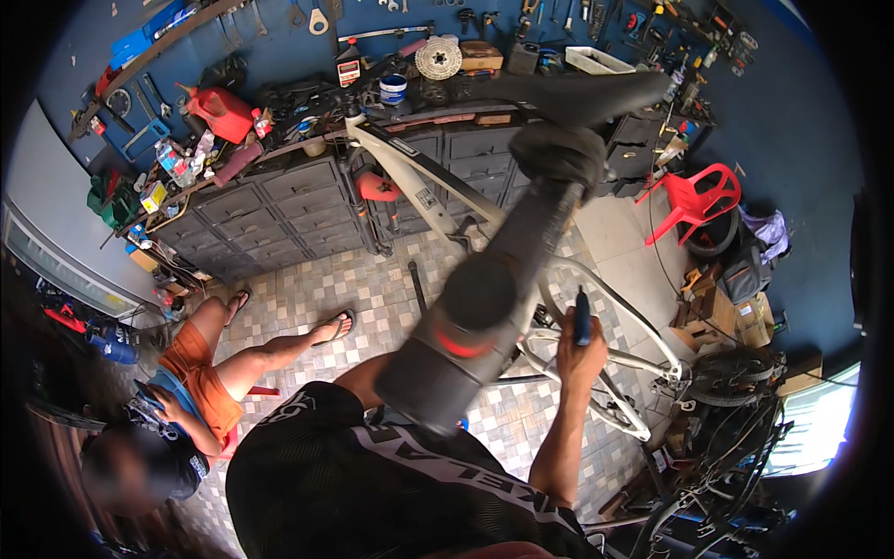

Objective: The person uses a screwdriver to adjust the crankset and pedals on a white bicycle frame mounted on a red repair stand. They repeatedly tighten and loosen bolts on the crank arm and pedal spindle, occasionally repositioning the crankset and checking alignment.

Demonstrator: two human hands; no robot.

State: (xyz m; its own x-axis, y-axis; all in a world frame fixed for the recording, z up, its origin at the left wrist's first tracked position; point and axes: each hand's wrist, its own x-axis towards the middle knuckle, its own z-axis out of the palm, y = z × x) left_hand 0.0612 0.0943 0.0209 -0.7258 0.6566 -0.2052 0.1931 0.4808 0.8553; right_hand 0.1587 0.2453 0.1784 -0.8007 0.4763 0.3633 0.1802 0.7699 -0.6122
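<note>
A cream and black bicycle frame [419, 196] spans the middle, held up off the tiled floor. Its dark saddle [605, 93] and seatpost rise large and blurred toward the camera, with a black cylindrical attachment [428, 363] bearing a red strip. My right hand [579, 352] is closed on a blue-handled tool [582, 317], beside the cream rear tubes. My left forearm [358, 377] reaches in behind the black attachment, which hides that hand.
Behind is a cluttered workbench [461, 121] with drawers. A seated person in orange shorts [196, 359] stretches a leg out at left. A red chair [698, 196], boxes [717, 312] and other bicycle parts [717, 475] line the right side.
</note>
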